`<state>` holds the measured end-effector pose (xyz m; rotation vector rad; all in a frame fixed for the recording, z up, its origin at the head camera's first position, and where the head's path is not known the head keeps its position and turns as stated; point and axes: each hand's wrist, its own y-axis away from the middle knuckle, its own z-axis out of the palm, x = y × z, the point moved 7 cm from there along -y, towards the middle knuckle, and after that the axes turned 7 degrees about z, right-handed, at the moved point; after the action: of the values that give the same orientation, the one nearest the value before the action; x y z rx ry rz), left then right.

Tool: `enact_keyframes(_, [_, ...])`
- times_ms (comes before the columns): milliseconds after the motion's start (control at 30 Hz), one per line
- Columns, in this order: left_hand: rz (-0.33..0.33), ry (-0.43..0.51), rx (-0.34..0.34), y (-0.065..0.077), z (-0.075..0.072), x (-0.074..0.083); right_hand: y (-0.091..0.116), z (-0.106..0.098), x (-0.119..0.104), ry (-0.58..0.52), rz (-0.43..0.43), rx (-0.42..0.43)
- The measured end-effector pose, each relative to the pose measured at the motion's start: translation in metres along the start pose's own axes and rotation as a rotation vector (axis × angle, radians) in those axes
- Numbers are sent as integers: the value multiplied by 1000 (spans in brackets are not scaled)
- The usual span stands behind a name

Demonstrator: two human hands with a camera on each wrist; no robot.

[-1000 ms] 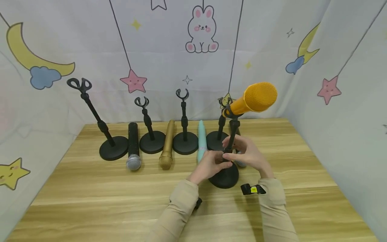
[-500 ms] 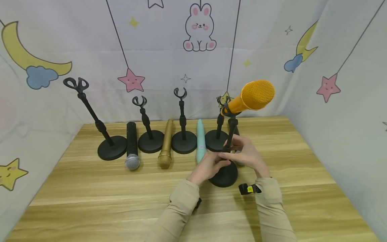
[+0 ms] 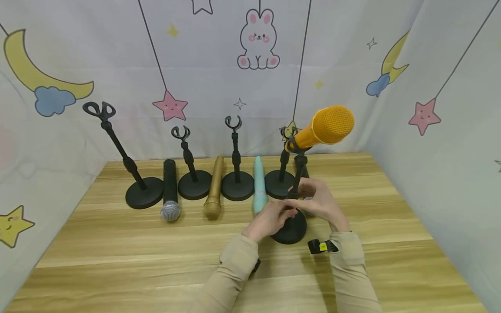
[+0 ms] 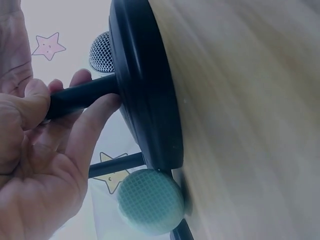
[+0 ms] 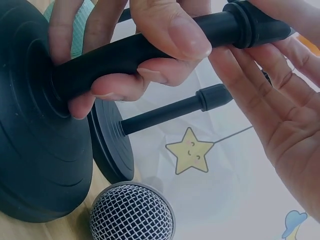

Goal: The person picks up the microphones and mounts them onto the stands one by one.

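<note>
An orange microphone (image 3: 332, 125) lies tilted in the clip of a black desk microphone stand (image 3: 299, 176), its head up to the right. My left hand (image 3: 270, 218) grips the lower pole just over the round base (image 3: 291, 231). In the left wrist view its thumb and fingers (image 4: 90, 127) wrap the pole close to the base. Higher up, my right hand (image 3: 324, 203) holds the stand around its collar (image 5: 244, 24), thumb on one side and fingers on the other. The base stands on the wooden table.
Behind, several black stands without microphones, such as the leftmost stand (image 3: 145, 193), form a row. Between them lie a black microphone (image 3: 170, 187), a gold microphone (image 3: 214, 191) and a mint microphone (image 3: 259, 184). A dark microphone with silver mesh (image 5: 132, 215) lies partly hidden behind my right hand.
</note>
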<state>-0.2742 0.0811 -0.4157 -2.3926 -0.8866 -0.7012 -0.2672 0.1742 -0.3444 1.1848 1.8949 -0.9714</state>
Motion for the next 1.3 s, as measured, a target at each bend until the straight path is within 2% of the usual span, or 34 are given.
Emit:
enact_keyframes(200, [-18,-3,-33,1,3,-1,1,1,-2,28,-38,3])
enact_keyframes(700, [2,1,-34,-1,2,1,3,0,-11,105,-68,-16])
enact_keyframes(1300, [-4,27,-23,1,2,1,3,4,0,31,-48,-135])
